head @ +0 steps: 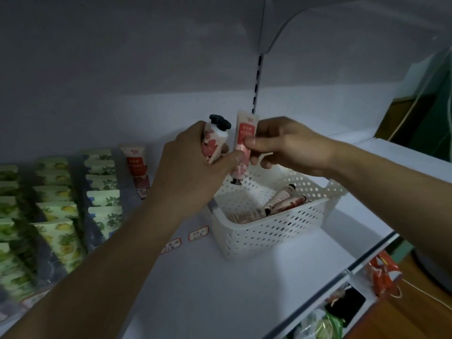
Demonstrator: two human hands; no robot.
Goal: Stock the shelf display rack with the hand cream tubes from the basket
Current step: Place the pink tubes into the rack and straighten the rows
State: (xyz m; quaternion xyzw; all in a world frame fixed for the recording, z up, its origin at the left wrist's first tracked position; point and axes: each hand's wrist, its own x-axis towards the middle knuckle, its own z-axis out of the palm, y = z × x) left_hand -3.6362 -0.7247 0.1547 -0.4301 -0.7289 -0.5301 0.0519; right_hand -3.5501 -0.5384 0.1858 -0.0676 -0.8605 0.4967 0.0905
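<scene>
We are looking down at a white shelf [220,289] where our two hands are meeting just above the far left corner of a white perforated basket [276,231]. Our left hand [193,167] is curling its grip around a pink and white hand cream tube [215,140], holding it cap up, the black cap [219,121] pointing toward the back wall. Our right hand [286,145] is pinching a second tube [244,140] between thumb and fingers, cap down, its flat crimped end standing uppermost. The two tubes are sitting just beside each other. Several more pink tubes [276,203] are lying loose inside the basket, which is resting near the right end of the shelf. One matching tube [138,170] is lying on the shelf to the left of our hands, beside rows of green and yellow tubes [61,216] filling the shelf's left end. Two small red-edged labels [186,238] are lying on the shelf left of the basket
</scene>
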